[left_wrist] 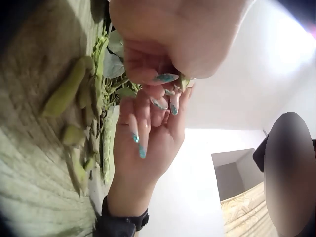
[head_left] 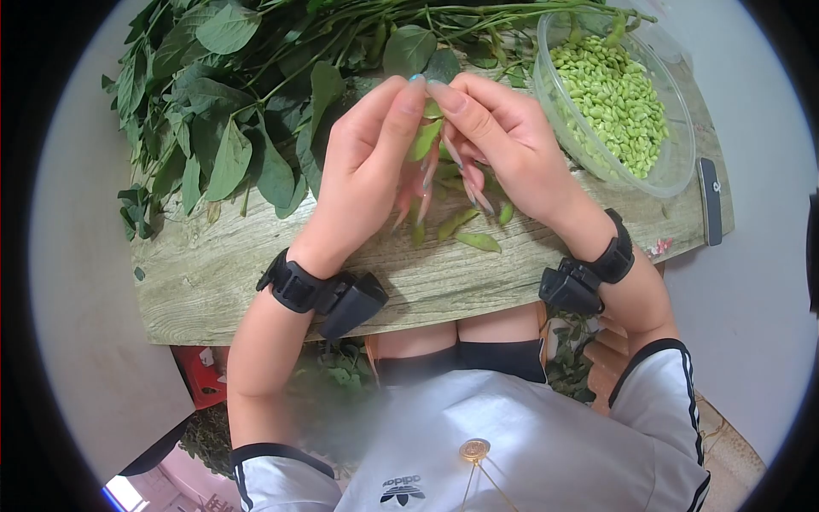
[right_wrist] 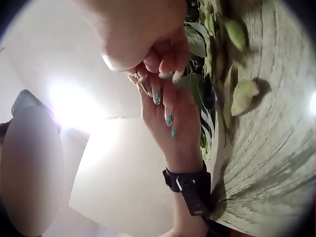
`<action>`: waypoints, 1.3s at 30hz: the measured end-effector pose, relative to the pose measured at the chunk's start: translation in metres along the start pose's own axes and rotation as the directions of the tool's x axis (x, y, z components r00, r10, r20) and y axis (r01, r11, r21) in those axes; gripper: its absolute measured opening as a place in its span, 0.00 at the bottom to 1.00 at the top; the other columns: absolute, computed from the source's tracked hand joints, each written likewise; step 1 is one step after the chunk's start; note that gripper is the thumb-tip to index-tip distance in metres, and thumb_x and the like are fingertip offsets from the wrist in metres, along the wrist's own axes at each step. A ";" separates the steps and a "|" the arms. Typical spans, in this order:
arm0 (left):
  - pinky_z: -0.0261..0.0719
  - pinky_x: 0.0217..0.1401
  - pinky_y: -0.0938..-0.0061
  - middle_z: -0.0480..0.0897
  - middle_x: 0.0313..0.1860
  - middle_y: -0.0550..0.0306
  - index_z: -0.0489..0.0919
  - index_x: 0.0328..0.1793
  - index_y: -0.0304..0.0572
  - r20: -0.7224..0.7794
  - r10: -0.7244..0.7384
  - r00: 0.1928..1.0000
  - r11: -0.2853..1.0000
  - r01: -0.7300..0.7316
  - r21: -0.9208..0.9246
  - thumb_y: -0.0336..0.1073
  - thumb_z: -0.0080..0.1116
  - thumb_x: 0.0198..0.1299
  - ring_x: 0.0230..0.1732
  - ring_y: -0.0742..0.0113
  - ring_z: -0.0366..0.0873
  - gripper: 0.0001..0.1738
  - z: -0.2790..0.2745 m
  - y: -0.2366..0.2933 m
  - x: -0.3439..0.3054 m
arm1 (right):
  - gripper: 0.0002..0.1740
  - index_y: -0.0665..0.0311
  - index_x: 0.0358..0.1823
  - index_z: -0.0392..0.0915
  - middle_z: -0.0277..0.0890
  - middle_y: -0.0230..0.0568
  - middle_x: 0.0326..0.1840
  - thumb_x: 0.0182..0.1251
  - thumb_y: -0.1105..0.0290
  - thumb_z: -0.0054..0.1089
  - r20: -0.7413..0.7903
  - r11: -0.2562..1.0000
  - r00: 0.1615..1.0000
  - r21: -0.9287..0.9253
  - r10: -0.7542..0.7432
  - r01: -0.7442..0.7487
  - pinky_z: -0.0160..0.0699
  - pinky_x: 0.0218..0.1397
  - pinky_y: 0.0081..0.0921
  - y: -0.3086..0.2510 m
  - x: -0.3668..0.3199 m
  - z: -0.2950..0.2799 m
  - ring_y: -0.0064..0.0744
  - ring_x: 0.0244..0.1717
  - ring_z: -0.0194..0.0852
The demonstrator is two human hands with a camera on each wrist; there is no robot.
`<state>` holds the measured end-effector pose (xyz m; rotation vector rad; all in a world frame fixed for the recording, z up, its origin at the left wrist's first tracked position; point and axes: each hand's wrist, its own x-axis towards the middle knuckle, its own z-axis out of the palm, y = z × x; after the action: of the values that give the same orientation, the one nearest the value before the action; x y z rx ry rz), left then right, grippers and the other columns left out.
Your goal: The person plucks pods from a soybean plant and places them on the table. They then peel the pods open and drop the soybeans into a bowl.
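Thumb tips nearly together, my left hand [head_left: 363, 162] and right hand [head_left: 520, 149] pinch a green soybean pod [head_left: 425, 139] between them above the table. Part of the pod is hidden behind the thumbs and fingers. The other fingers of both hands point downward, their long nails painted glittery teal. Several plump soybean pods [head_left: 478, 242] lie on the table beneath the hands; the left wrist view shows one long pod [left_wrist: 66, 91], the right wrist view a short pod [right_wrist: 244, 96] close to the hands.
A clear plastic bowl [head_left: 676, 166] of shelled green soybeans [head_left: 614, 102] stands at the back right. Leafy soybean stalks [head_left: 247, 111] cover the back and left of the wooden table [head_left: 230, 290]. A dark flat object [head_left: 710, 200] lies by the right edge.
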<state>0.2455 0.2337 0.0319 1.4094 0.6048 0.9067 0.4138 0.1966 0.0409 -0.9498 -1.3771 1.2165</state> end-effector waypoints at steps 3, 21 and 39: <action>0.66 0.18 0.86 0.76 0.26 0.66 0.75 0.46 0.41 -0.027 -0.003 1.000 0.987 -0.001 -0.161 0.45 0.42 0.79 0.18 0.82 0.69 0.17 0.006 -0.004 -0.001 | 0.19 0.64 0.32 0.72 0.66 0.26 0.17 0.79 0.58 0.50 0.052 0.983 0.998 0.181 0.035 -0.044 0.62 0.17 0.14 0.004 0.001 0.000 0.12 0.15 0.65; 0.58 0.15 0.87 0.73 0.19 0.68 0.77 0.39 0.40 -0.234 0.003 0.972 1.000 -0.008 -0.021 0.44 0.47 0.77 0.13 0.85 0.65 0.18 0.011 0.002 -0.001 | 0.16 0.58 0.48 0.87 0.77 0.31 0.33 0.58 0.65 0.71 -0.011 0.491 0.785 -0.786 -0.619 0.376 0.74 0.27 0.25 0.007 0.003 0.003 0.29 0.25 0.75; 0.65 0.22 0.84 0.73 0.21 0.67 0.76 0.41 0.37 -0.130 0.199 0.971 0.955 -0.162 0.250 0.38 0.46 0.77 0.21 0.84 0.70 0.14 0.006 -0.002 -0.004 | 0.11 0.67 0.48 0.86 0.82 0.38 0.38 0.70 0.69 0.63 -0.083 0.998 0.995 0.045 -0.048 0.052 0.80 0.25 0.15 -0.002 0.002 0.000 0.20 0.30 0.80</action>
<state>0.2483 0.2272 0.0302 1.6399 0.7277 1.1258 0.4132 0.1978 0.0430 -0.9169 -1.2946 1.1550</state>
